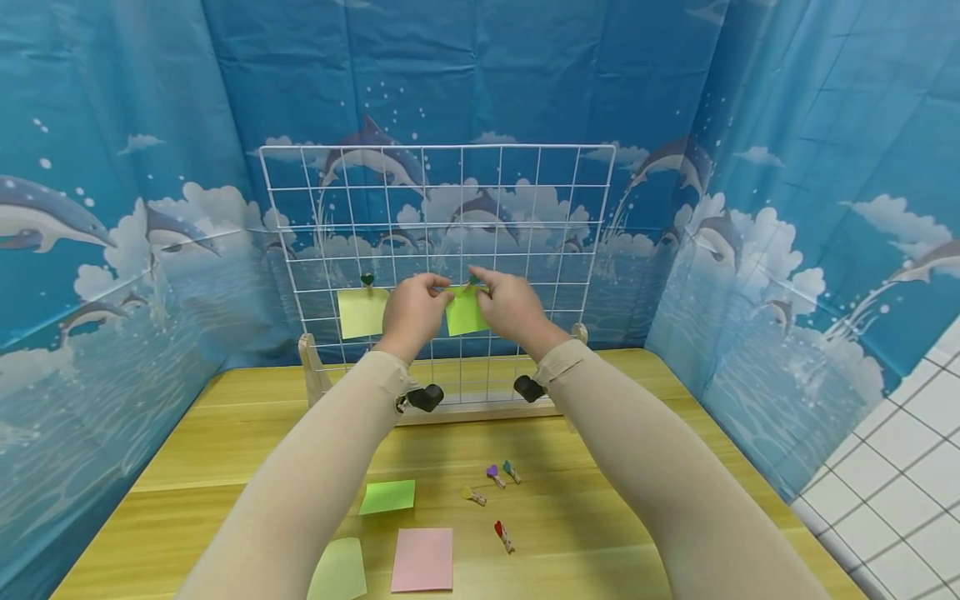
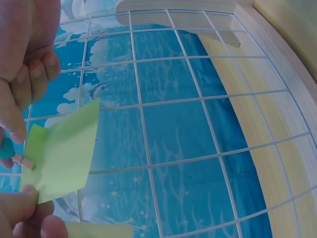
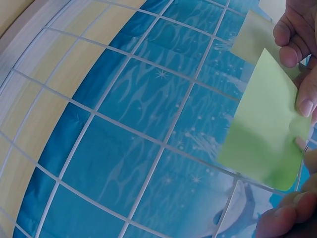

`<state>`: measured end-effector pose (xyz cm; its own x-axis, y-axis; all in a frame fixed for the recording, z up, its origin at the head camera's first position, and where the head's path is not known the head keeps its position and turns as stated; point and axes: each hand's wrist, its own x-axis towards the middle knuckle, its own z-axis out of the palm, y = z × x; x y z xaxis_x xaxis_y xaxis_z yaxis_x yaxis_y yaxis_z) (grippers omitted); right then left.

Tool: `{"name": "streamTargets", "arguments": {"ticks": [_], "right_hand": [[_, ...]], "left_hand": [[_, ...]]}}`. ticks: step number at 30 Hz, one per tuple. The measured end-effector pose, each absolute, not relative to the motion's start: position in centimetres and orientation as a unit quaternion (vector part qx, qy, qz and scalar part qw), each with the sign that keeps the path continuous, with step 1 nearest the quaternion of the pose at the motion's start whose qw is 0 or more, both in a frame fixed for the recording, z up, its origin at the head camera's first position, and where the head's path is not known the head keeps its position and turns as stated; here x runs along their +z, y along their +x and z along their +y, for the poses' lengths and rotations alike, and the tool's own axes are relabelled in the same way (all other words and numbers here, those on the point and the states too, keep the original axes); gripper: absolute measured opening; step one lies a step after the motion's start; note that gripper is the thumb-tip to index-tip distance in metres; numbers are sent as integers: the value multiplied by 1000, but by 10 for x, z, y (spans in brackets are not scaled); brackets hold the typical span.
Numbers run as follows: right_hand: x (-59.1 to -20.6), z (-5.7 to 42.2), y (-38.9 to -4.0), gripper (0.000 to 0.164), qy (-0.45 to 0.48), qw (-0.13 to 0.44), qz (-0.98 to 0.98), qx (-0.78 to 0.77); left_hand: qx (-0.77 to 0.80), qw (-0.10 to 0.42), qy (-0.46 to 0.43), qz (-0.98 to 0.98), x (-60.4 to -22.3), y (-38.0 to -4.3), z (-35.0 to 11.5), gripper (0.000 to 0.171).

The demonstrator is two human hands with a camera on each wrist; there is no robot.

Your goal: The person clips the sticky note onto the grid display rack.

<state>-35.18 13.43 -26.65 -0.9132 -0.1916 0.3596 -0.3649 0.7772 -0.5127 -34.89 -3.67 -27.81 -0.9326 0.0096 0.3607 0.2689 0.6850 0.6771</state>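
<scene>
Jointly, the left hand [image 1: 415, 310] pinches the green note [image 1: 465, 313], apparently steadying it below the wire grid's [image 1: 442, 147] top edge; the right hand's [image 1: 516, 307] nearly closed fingers grip the teal clip [image 2: 7, 149].

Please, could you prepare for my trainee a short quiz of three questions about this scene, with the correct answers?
1. How many small clips lie on the table?
2. True or false: the pale yellow note on the wire grid is left of the held green note.
3. The clip held by the right hand has a heart coloured: A) red, B) teal, C) purple.

Key: 1: four; 2: true; 3: B.
</scene>
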Motion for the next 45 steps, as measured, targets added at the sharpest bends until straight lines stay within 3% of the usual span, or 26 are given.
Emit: {"name": "streamTargets", "arguments": {"ticks": [27,45], "right_hand": [[-261,134,-356,54,167,79,-930,319],[-260,134,-358,55,176,71,-928,320]], "left_hand": [[-381,168,-84,-905,-280,-352,-39,34],[-382,169,-80,-905,-282,-351,-37,35]]}}
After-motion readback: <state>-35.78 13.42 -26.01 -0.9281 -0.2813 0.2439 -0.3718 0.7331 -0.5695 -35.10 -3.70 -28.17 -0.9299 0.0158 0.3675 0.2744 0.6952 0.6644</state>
